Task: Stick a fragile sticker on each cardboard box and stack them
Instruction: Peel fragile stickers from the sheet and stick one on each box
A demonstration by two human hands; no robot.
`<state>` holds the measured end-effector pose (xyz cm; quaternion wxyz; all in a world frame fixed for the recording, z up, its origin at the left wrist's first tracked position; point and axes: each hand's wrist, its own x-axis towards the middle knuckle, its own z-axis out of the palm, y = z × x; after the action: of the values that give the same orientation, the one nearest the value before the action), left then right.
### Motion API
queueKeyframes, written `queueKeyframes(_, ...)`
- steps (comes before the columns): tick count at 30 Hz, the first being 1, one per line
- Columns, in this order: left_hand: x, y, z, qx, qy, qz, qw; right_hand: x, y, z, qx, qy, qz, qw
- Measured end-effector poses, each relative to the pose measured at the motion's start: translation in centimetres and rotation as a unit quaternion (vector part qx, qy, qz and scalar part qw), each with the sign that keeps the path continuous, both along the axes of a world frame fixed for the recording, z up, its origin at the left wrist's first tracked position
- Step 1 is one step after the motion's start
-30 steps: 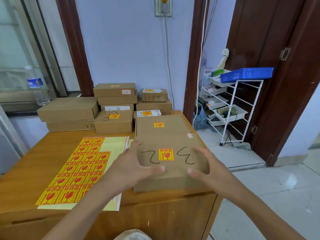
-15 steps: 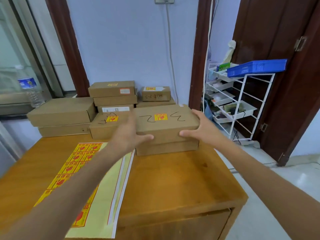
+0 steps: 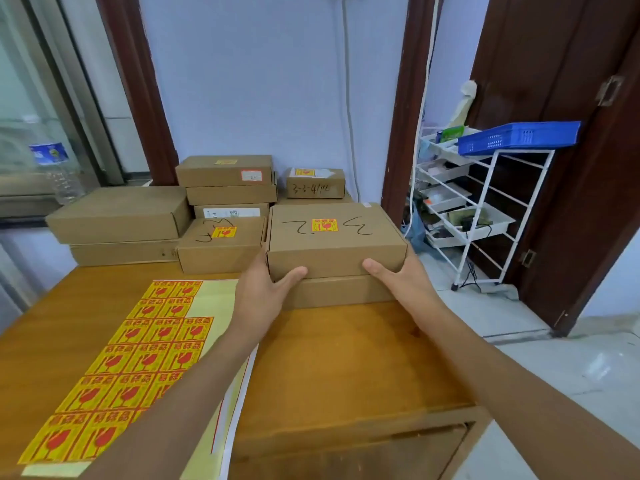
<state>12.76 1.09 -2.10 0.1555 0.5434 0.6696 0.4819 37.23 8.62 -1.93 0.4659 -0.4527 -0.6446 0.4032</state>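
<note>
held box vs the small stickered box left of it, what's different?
The held box is wider and sits on another box; the small box rests directly on the table. The left hand and right hand grip the held box; nothing touches the small one. Its pen marks flank the sticker; the small box's scribble sits left of its sticker. Both are plain brown cardboard, closed, with a yellow fragile sticker on top.

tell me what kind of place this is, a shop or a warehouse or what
Probably a small home or back-room packing spot, not a warehouse: cardboard boxes stacked on a wooden desk, a sheet of fragile stickers, and a white household rack by a door.
</note>
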Motion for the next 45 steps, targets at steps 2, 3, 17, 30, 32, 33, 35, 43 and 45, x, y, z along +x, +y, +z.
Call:
queueKeyframes(2, -1.1, -0.6, 0.8, -0.013, 0.019, 0.001, 1.0, 0.5, -0.7, 1.7, -0.008, -0.017, 0.003, 1.0)
queueKeyframes(3, -1.7, -1.0, 1.2, -0.016, 0.023, 0.01, 1.0, 0.9, -1.0, 2.8, -0.001, -0.027, -0.01, 1.0)
queueKeyframes(17, -19.2, -6.4, 8.7, -0.027, 0.274, 0.108, 0.955, -18.1, -2.8, 11.5, 0.226, -0.365, 0.083, 0.899)
queueKeyframes(30, -40.1, -1.1, 4.7, -0.08, -0.06, 0.238, 0.966, -40.3, 3.4, 4.6, 0.094, -0.271, 0.052, 0.956)
queueKeyframes(32, -41.5, -0.3, 4.4, -0.078, -0.08, 0.192, 0.975, -41.5, 4.1, 4.3, 0.066, -0.24, 0.02, 0.968)
queueKeyframes(33, -41.8, -0.1, 4.1, -0.067, -0.083, 0.173, 0.979, -41.9, 4.5, 4.2, 0.057, -0.225, 0.009, 0.973)
queueKeyframes(35, -41.7, 0.0, 3.6, -0.022, -0.075, 0.17, 0.982, -42.3, 4.0, 4.5, 0.068, -0.219, -0.002, 0.973)
queueKeyframes(43, -37.8, -8.3, 6.5, 0.098, 0.09, 0.276, 0.952, -40.2, -2.1, 7.9, 0.174, -0.218, 0.032, 0.96)
queueKeyframes(45, -35.9, -11.4, 8.1, 0.108, 0.111, 0.289, 0.945, -38.5, -4.6, 9.3, 0.195, -0.222, 0.035, 0.955)
